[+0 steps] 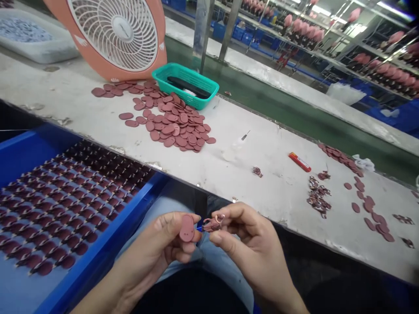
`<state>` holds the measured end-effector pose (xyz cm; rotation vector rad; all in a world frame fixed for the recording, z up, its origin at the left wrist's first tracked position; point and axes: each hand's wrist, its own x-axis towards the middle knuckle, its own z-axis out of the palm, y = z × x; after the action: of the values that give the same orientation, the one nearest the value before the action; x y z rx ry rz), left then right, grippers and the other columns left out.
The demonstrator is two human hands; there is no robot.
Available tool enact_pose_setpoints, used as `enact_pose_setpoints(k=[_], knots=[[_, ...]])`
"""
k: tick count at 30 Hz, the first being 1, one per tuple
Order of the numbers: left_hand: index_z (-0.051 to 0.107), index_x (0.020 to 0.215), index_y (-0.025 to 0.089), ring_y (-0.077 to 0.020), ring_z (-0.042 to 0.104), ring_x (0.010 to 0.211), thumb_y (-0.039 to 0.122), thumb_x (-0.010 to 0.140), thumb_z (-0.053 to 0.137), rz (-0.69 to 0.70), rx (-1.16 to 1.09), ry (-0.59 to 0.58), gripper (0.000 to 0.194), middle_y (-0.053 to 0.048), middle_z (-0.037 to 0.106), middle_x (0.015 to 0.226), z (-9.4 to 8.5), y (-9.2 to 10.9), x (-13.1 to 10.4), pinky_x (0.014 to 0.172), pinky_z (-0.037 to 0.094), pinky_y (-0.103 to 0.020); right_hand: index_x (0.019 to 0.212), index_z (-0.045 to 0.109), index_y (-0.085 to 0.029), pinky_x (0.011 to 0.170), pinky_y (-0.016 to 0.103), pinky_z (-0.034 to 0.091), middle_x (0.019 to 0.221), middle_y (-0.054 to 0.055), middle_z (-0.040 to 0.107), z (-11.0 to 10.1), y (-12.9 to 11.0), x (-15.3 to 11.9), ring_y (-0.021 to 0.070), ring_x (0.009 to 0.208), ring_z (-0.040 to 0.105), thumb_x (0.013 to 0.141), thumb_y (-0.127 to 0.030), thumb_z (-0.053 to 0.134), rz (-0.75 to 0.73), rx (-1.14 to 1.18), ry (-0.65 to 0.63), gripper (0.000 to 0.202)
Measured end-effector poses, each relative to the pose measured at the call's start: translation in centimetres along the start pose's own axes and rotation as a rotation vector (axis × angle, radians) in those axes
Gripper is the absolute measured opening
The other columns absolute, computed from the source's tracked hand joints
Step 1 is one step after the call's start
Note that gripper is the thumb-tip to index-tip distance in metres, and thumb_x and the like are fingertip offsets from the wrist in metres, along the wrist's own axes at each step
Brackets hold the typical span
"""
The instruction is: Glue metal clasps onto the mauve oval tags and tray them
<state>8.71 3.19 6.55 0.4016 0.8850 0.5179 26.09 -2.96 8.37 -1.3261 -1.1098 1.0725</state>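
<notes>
Between the thumb and fingers of my left hand (170, 237) is a flat, oval, dusty-red disc (187, 228) with small holes near its lower end. Close beside it, my right hand (247, 237) pinches a small brown-red piece with twisted strands and a light edge (214, 223); its exact kind is unclear. The two pieces are held near each other above my lap, in front of the table edge. A large pile of similar oval discs (183, 124) lies on the table beyond my hands. Small twisted pieces (317, 196) form a cluster to the right.
An orange fan (157, 52) stands at the back left, beside a green basket (203, 102) holding a dark object. At lower left, a blue tray (108, 257) carries rows of disc assemblies. A red box cutter (299, 162) and more discs (369, 205) lie on the right.
</notes>
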Motion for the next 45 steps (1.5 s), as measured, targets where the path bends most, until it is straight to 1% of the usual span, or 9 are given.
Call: enact_pose_setpoints(k=[4,8,13,20,24,33,37,42,45], knots=[[0.074,0.067,0.013,-0.0068,0.058,0.050,0.058,0.065,0.086,0.025,0.005,-0.164,0.046,0.000,0.065,0.064,-1.0,-0.4,0.2,0.049,0.051,-0.014,0.093,0.076,-0.026,0.065,0.019,0.055,0.080,-0.003,0.076,0.1,-0.7,0.7,0.0089,0.067,0.068,0.079,-0.013,0.081,-0.188,-0.152,-0.072,0.019],[0.071,0.063,0.015,-0.0082,0.059,0.051,0.055,0.068,0.085,0.035,-0.010,-0.175,0.043,-0.001,0.067,0.064,-1.3,-0.6,0.1,0.051,0.052,-0.016,0.097,0.078,-0.023,0.063,0.020,0.055,0.079,-0.001,0.077,0.3,-1.0,1.3,0.0099,0.067,0.069,0.080,-0.011,0.080,-0.292,-0.247,-0.131,0.020],[0.070,0.059,0.015,-0.0087,0.058,0.049,0.056,0.065,0.086,0.010,0.006,-0.141,0.044,-0.001,0.065,0.059,-1.1,-0.2,-0.1,0.051,0.050,-0.017,0.103,0.077,-0.026,0.065,0.020,0.055,0.082,-0.002,0.078,0.3,-1.2,1.5,0.0093,0.068,0.069,0.080,-0.009,0.080,-0.327,-0.309,-0.192,0.029],[0.075,0.067,0.016,-0.0090,0.056,0.052,0.058,0.068,0.083,0.014,0.021,-0.154,0.043,-0.001,0.066,0.061,-0.9,-0.3,-0.2,0.053,0.048,-0.018,0.100,0.075,-0.018,0.069,0.019,0.055,0.082,-0.001,0.077,0.0,-1.6,2.0,0.0082,0.070,0.069,0.084,-0.012,0.077,-0.387,-0.414,-0.271,0.017],[0.075,0.068,0.016,-0.0072,0.055,0.051,0.053,0.070,0.084,-0.013,-0.024,-0.200,0.039,0.000,0.065,0.061,-0.9,-0.4,-0.1,0.052,0.045,-0.016,0.099,0.075,-0.018,0.069,0.019,0.055,0.082,-0.001,0.077,-0.1,-1.9,2.3,0.0086,0.072,0.070,0.086,-0.015,0.077,-0.369,-0.441,-0.314,0.014],[0.076,0.069,0.016,-0.0076,0.059,0.049,0.057,0.064,0.086,-0.018,-0.024,-0.127,0.043,0.001,0.064,0.059,-0.9,-0.4,-0.3,0.051,0.051,-0.015,0.100,0.074,-0.019,0.067,0.020,0.057,0.081,-0.001,0.078,0.1,-2.3,2.5,0.0089,0.069,0.070,0.085,-0.013,0.076,-0.411,-0.472,-0.342,0.016],[0.076,0.067,0.016,-0.0071,0.060,0.047,0.054,0.063,0.088,-0.032,-0.033,-0.098,0.040,0.002,0.064,0.058,-1.0,-0.4,-0.4,0.049,0.052,-0.014,0.102,0.073,-0.021,0.065,0.022,0.058,0.081,-0.001,0.078,0.0,-2.5,2.5,0.0107,0.068,0.071,0.086,-0.015,0.075,-0.418,-0.501,-0.361,0.017],[0.077,0.069,0.016,-0.0074,0.062,0.048,0.051,0.070,0.085,-0.035,-0.024,-0.130,0.037,0.000,0.066,0.059,-1.3,-0.7,-0.1,0.050,0.052,-0.013,0.099,0.073,-0.019,0.067,0.021,0.058,0.081,0.000,0.077,-0.2,-2.8,2.7,0.0105,0.069,0.071,0.086,-0.013,0.075,-0.428,-0.534,-0.391,0.014],[0.077,0.068,0.015,-0.0072,0.062,0.048,0.052,0.069,0.085,-0.049,-0.027,-0.133,0.038,0.000,0.066,0.058,-1.4,-0.7,0.0,0.050,0.052,-0.013,0.097,0.073,-0.017,0.069,0.019,0.057,0.079,0.000,0.076,-0.1,-3.0,2.8,0.0094,0.068,0.069,0.086,-0.013,0.074,-0.433,-0.551,-0.410,0.012]])
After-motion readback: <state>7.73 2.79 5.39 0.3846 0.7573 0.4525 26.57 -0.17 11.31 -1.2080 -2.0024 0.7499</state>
